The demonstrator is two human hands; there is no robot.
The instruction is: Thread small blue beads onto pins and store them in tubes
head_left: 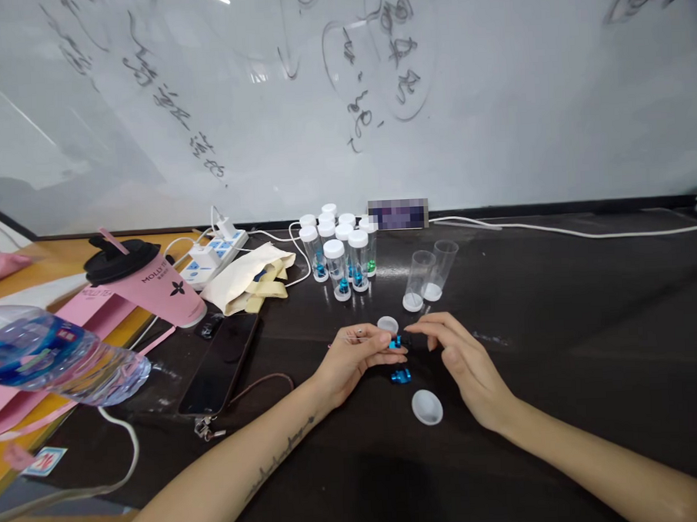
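Note:
Between its thumb and fingers my left hand (pixel 364 353) pinches a small shiny blue piece (pixel 394 342) with a dark end, mostly hidden by the fingers. My right hand (pixel 465 363) hovers just right of it, fingers stretched out and thumb apart, its index fingertip near the dark end; whether they touch I cannot tell. A second blue piece (pixel 400 376) lies on the table below my left fingertips. Nearer me rests a round white cap (pixel 427 407), and another white cap (pixel 387 325) lies just beyond my left hand.
Two clear tubes (pixel 421 277) without lids stand behind my right hand. Several white-capped tubes (pixel 337 269) holding blue or green pieces cluster at the back. Leftward are a phone (pixel 220 365), a cream pouch (pixel 251 277), a power strip (pixel 215 257), a pink cup (pixel 158 281) and a water bottle (pixel 64 354).

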